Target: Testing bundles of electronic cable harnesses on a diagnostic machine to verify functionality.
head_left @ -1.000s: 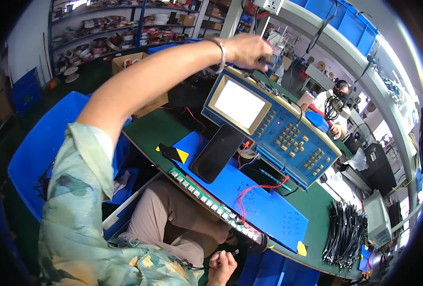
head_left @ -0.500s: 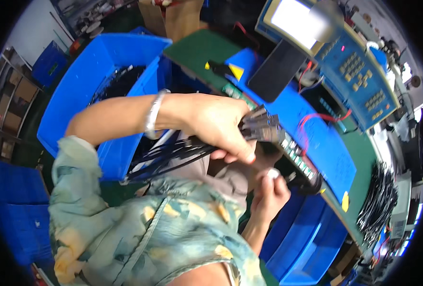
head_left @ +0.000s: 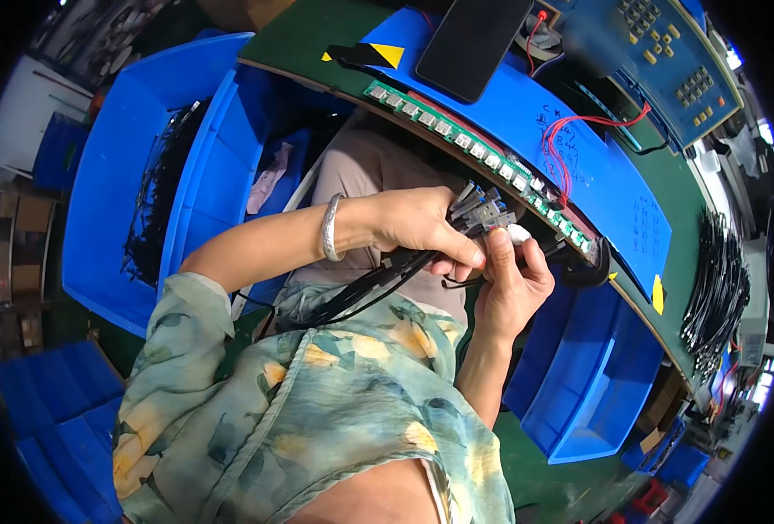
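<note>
My left hand point(head_left: 422, 223), with a silver bracelet at its wrist, is closed round a bundle of black cables point(head_left: 365, 288). Their metal USB-type plugs point(head_left: 483, 210) stick out past the fingers in a fan. My right hand point(head_left: 511, 284) meets the bundle from the right, thumb and fingers pinched at the end of one plug; the fingertips partly hide it. Something small and white point(head_left: 518, 234) shows at the right fingertips, and I cannot tell what it is. Just beyond both hands runs a green circuit board strip point(head_left: 443, 128) with a row of metal sockets along the table edge.
A blue bin point(head_left: 99, 236) on the left holds black cables. Another blue bin point(head_left: 570, 410) stands below the table at right. On the green table lie a blue sheet point(head_left: 614, 218), a black phone-like slab point(head_left: 470, 48), red wires point(head_left: 570, 131), a tester with keys point(head_left: 666, 70) and a cable pile point(head_left: 718, 288).
My right hand has come up to the plugs in my left hand, where before it was apart below them. The view has shifted, bringing more of the board strip into sight.
</note>
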`<state>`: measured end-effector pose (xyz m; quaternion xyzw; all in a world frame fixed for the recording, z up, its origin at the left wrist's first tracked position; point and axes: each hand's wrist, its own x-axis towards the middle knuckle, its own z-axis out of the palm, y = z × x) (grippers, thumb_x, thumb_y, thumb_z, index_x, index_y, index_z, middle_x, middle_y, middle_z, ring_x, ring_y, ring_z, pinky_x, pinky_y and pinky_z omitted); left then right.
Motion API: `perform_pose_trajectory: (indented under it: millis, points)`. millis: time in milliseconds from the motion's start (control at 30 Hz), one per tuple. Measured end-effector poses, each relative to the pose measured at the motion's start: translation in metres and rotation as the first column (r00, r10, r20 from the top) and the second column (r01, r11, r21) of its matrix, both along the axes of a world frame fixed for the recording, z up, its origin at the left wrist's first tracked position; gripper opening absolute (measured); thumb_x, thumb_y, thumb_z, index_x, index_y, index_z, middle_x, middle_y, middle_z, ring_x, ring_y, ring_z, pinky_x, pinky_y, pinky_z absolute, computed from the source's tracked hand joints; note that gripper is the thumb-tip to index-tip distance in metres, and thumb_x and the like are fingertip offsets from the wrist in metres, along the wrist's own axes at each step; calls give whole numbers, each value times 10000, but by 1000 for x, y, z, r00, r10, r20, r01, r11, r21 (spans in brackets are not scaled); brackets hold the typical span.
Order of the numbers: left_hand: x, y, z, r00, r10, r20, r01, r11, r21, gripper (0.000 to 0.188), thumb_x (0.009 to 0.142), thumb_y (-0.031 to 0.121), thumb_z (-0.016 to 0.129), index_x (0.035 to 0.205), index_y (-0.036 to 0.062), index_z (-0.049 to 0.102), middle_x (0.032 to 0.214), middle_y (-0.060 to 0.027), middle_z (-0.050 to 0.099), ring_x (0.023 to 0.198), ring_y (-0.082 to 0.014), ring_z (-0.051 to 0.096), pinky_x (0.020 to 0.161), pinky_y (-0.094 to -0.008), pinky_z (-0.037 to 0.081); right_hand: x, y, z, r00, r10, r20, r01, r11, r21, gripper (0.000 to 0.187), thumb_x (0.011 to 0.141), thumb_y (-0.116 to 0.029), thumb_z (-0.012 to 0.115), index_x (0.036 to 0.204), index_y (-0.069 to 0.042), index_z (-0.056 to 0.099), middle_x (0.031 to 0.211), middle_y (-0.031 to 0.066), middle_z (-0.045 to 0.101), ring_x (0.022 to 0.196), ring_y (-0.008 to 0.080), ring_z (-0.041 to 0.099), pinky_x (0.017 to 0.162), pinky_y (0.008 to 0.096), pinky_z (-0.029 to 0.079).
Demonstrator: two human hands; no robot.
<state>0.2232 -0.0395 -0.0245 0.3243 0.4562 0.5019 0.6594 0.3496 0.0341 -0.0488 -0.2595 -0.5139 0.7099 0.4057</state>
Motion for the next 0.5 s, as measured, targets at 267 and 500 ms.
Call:
perform_pose_trajectory:
  millis: [267, 500]
  points:
    - [3, 5, -5, 955, 29, -295, -28, 1000, 8, 140, 750, 159, 609, 776, 24, 585, 552, -11, 528, 456, -50, 453, 421, -198, 366, 7, 9, -7, 998, 43, 48, -46, 997, 62, 72, 717, 20, 627, 780, 36, 595, 729, 35, 575, 626, 57, 486, 555, 175, 388]
    - [-3, -7, -14, 998, 55, -6, -53, 985, 165, 192, 780, 172, 589, 810, -16, 567, 729, -112, 606, 573, -125, 572, 527, -229, 458, 8, 16, -13, 983, 160, -84, -153, 985, 85, 39, 718, 29, 618, 736, 52, 592, 744, 80, 592, 635, 93, 525, 559, 182, 407]
